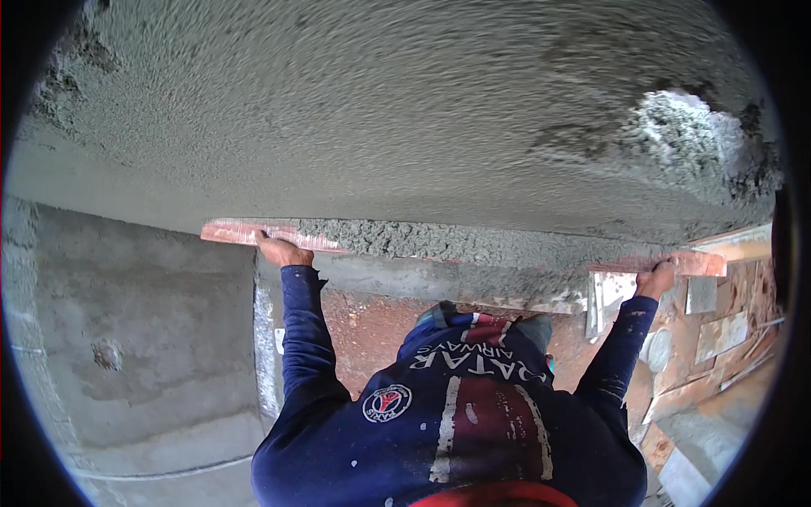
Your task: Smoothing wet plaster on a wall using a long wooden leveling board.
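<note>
A long, reddish straightedge board lies with its far edge along a wall of wet grey plaster. My left hand grips the board near its left end, thumb on top. Toward the other end, my right hand is closed round the near edge. Between the hands, a lumpy band of mortar covers most of the board's upper face. The fingers beneath the board are hidden.
A rough, bright patch of mortar shows at the upper right of the plaster. To the left stands a grey rendered surface. Below are reddish ground and, at right, scattered boards and flat pieces.
</note>
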Action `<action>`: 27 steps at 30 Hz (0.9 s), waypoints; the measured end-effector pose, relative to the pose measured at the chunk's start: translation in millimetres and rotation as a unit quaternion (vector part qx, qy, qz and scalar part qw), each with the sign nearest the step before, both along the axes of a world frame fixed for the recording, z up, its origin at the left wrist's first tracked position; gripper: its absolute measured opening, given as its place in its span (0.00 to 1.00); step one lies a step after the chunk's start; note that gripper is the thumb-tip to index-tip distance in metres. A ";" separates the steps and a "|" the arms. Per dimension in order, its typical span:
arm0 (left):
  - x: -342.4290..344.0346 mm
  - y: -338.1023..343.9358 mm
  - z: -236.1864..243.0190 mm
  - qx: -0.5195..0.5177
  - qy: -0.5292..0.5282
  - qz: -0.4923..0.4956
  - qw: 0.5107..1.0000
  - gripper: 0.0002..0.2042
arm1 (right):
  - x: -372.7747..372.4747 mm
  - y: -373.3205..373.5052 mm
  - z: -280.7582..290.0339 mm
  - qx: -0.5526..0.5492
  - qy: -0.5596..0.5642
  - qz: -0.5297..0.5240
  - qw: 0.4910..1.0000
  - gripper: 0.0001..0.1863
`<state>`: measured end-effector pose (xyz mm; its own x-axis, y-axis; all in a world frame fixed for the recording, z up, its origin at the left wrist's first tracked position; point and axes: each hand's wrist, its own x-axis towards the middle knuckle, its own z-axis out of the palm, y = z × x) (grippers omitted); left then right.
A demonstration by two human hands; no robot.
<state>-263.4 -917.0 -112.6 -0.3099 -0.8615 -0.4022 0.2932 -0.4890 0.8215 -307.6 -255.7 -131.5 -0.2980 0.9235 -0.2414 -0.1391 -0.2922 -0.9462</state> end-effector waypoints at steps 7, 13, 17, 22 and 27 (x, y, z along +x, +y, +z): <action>8.9 -11.1 -1.1 -0.004 0.025 0.011 1.000 0.29 | -5.6 19.6 18.1 -0.013 -0.009 0.054 0.998 0.09; 11.1 39.0 43.8 -0.030 0.029 0.024 0.999 0.31 | -19.0 140.4 28.9 0.028 -0.008 0.065 0.998 0.16; 18.2 75.0 75.1 -0.052 0.043 -0.011 0.998 0.30 | -9.1 216.6 6.9 0.043 0.082 0.202 0.975 0.18; 46.6 8.6 49.2 -0.043 0.040 -0.010 0.998 0.26 | 13.6 28.1 43.4 -0.017 -0.006 0.143 0.990 0.18; 70.2 -73.3 20.1 -0.041 0.030 -0.015 0.999 0.23 | 41.7 -55.3 -5.8 -0.039 -0.014 0.132 0.990 0.19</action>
